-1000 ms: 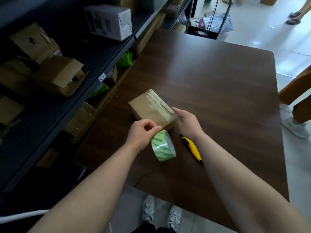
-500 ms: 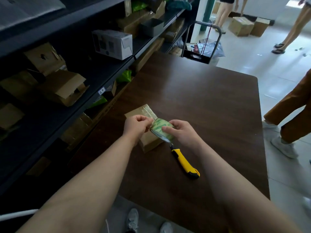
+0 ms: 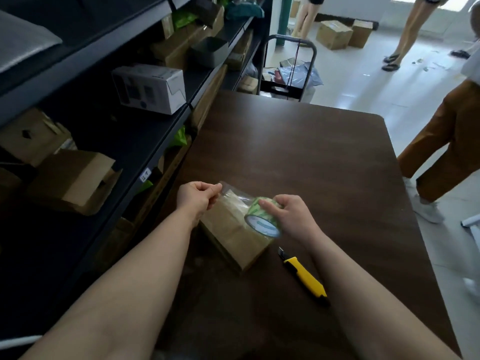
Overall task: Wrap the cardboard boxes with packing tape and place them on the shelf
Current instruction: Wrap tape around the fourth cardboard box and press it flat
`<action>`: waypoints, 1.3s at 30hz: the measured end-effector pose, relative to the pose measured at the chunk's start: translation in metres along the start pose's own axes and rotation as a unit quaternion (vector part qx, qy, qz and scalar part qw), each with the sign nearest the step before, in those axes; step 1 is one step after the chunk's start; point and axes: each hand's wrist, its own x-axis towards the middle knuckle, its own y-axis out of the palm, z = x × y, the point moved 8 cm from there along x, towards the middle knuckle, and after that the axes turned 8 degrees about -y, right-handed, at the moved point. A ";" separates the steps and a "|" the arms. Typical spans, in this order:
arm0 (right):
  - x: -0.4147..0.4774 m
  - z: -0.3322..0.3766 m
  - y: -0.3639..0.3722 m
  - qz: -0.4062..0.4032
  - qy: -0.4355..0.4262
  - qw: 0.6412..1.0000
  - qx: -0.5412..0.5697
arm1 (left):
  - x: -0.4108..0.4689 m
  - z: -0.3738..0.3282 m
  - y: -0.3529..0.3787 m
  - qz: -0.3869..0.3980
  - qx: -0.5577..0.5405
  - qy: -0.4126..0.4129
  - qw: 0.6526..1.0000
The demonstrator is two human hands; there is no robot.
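Note:
A small brown cardboard box (image 3: 233, 235) lies on the dark wooden table (image 3: 311, 165) near its left edge. My right hand (image 3: 288, 216) grips a roll of clear packing tape with a green-printed core (image 3: 261, 216) just above the box. My left hand (image 3: 198, 196) pinches the free end of the tape. A clear strip (image 3: 233, 194) is stretched between the two hands over the box's top. The dark metal shelf (image 3: 145, 141) stands along the table's left side.
A yellow utility knife (image 3: 305, 278) lies on the table right of the box. The shelf holds a white carton (image 3: 150, 87) and several brown boxes (image 3: 75, 178). A black cart (image 3: 288, 71) stands beyond the table. A person in brown trousers (image 3: 441, 141) stands at the right edge.
The tape roll passed from my left hand to my right. My hands have drawn apart, pulling a strip of tape out over the box. The camera tilted up.

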 end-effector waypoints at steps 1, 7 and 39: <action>0.003 -0.001 0.005 -0.009 0.004 1.000 -0.002 | 0.009 0.000 0.000 -0.001 0.022 -0.001 1.000; 0.018 -0.007 0.019 -0.039 0.050 0.994 -0.095 | 0.046 -0.001 0.005 -0.002 0.132 0.021 0.991; 0.033 -0.022 0.047 -0.038 0.106 0.988 -0.110 | 0.082 0.021 0.028 -0.031 0.354 0.069 0.932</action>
